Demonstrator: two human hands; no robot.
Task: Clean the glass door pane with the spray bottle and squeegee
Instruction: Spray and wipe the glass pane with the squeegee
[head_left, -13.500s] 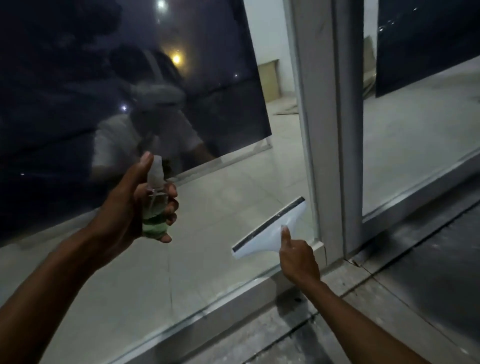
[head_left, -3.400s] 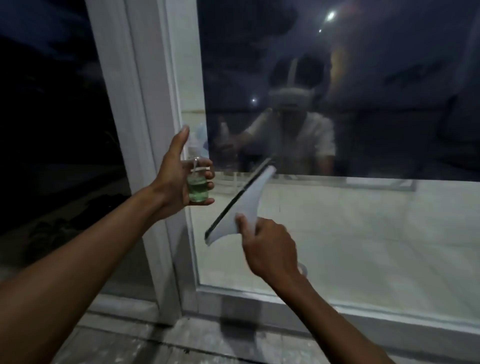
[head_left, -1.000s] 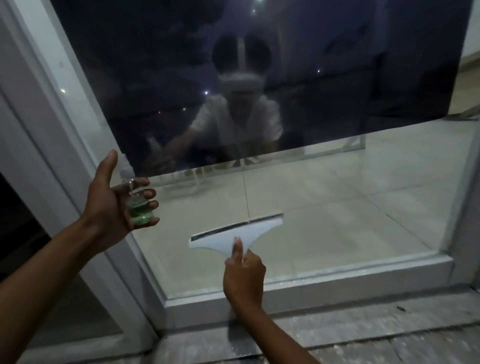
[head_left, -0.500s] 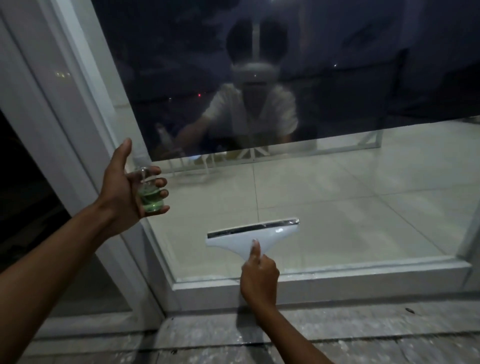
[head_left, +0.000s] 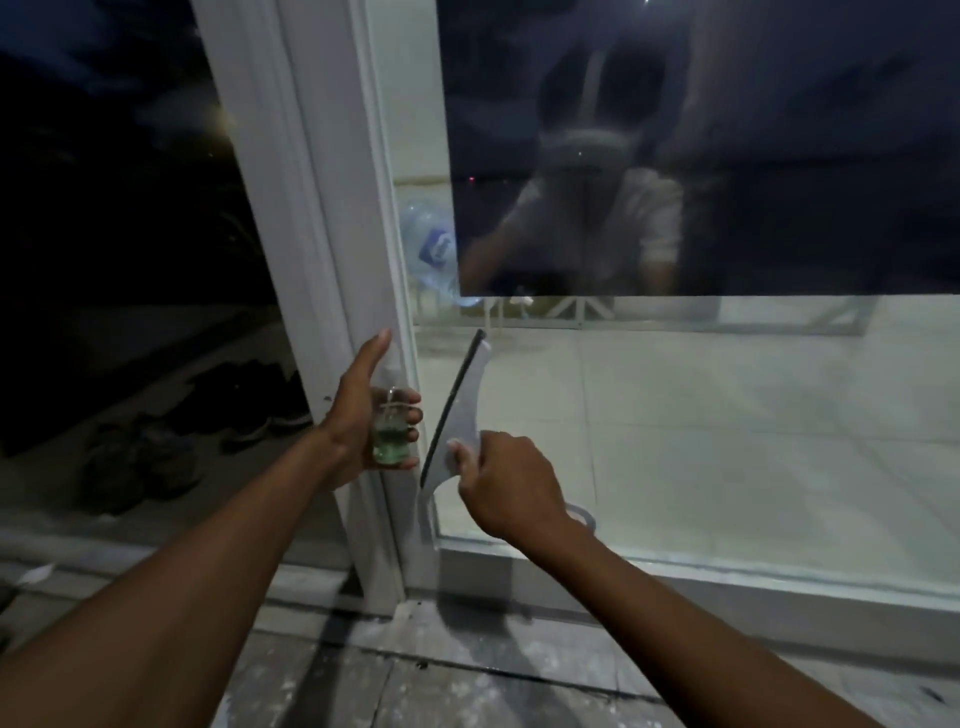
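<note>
Right hand grips the white squeegee by its handle, fingers curled round it and knuckles toward the camera; the tool stands nearly upright, tilted a little to the right at the top, with its dark rubber blade along its left edge; the blade lies on the glass door pane just beside the pane's left edge, close to the white door frame but apart from it; whether the blade presses the glass cannot be told. Left hand holds the small clear spray bottle, fingers wrapped round its body and thumb raised straight up; green liquid fills the lower part of the bottle; hand and bottle sit in front of the frame, just left of the squeegee and apart from it. To the right of the blade the pane stretches wide, with pale floor tiles showing through its lower half and a dark reflection of the person across the upper half; the pane's bottom rail runs below the right wrist; dark shoes lie on the ground left of the frame; a speckled grey sill lies beneath both forearms.
</note>
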